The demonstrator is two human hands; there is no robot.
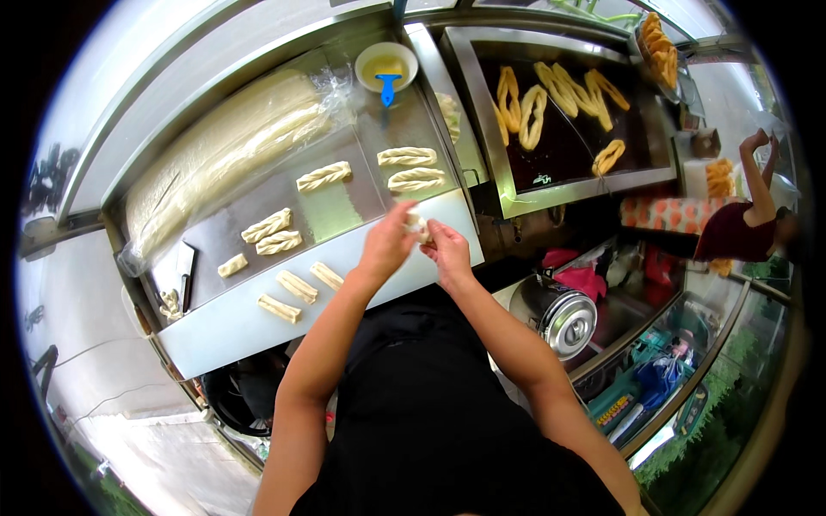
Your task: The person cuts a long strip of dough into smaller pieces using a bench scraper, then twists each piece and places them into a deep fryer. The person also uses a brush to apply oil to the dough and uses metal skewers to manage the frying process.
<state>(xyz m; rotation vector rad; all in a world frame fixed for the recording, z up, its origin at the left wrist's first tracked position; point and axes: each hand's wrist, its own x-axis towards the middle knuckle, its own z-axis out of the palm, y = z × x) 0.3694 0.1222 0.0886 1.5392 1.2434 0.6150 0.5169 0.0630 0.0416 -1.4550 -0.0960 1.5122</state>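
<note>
Both my hands meet over the right end of the white board (pixel 224 335). Between them is a short piece of dough (pixel 418 227). The fingers of my left hand (pixel 389 244), slightly blurred, close on its left side, while my right hand (pixel 449 253) pinches its right side. Just beyond lie two twisted dough pieces (pixel 416 179), and another twist (pixel 324 176) rests farther left. Paired twists (pixel 272 232) and a smaller dough lump (pixel 232 265) sit on the metal surface. Several plain dough strips (pixel 296 286) lie on the board left of my forearm.
A long dough slab (pixel 224 138) lies under plastic at the back left, with a cleaver (pixel 186 271) nearby. A bowl (pixel 386 67) holds a blue-handled scraper (pixel 388 88). At right, fried dough sticks (pixel 533 118) float in an oil fryer (pixel 551 203). A lidded pot (pixel 570 323) and another person (pixel 731 230) are rightward.
</note>
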